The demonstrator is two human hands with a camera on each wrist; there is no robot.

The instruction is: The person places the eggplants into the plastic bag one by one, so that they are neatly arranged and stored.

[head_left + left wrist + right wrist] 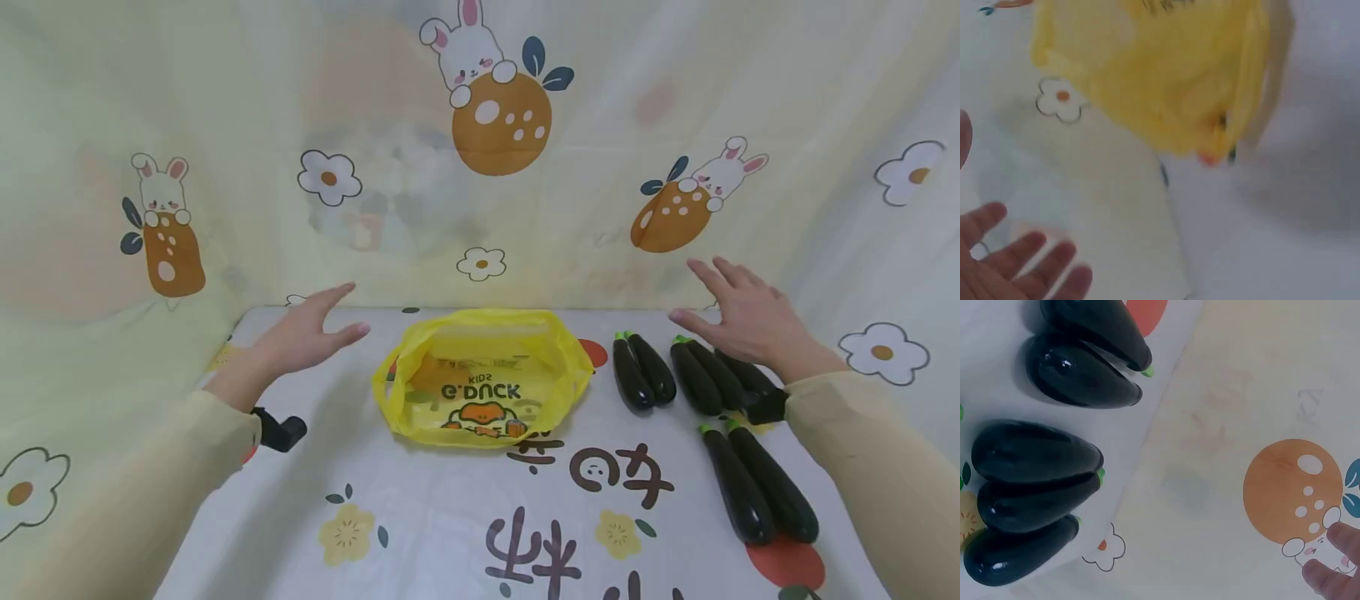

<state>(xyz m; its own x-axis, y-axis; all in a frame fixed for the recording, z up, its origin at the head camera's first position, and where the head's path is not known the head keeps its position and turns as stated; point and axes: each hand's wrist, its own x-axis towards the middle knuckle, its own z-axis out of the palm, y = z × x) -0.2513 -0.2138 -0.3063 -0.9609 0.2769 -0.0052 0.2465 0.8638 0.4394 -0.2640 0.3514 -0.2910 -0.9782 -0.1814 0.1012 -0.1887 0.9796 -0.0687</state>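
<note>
A yellow plastic bag (480, 392) printed with a duck stands on the table with its mouth spread wide. To its left my left hand (303, 337) is raised, fingers extended, touching nothing; the left wrist view shows its spread fingers below the bag (1147, 75). My right hand (750, 321) hovers above the eggplants with fingers apart and holds nothing. Beneath it lie three dark eggplants (708, 375), partly covered by the wrist. A pair of eggplants (643, 371) lies nearer the bag, and another pair (757, 483) lies closer to me. Fingertips (1329, 575) show in the right wrist view.
A white patterned cloth (420, 517) covers the table. Behind and at both sides hangs a pale curtain (397, 242) with rabbit and flower prints, meeting the table's back edge. A black strap mount (281, 429) sits on my left wrist.
</note>
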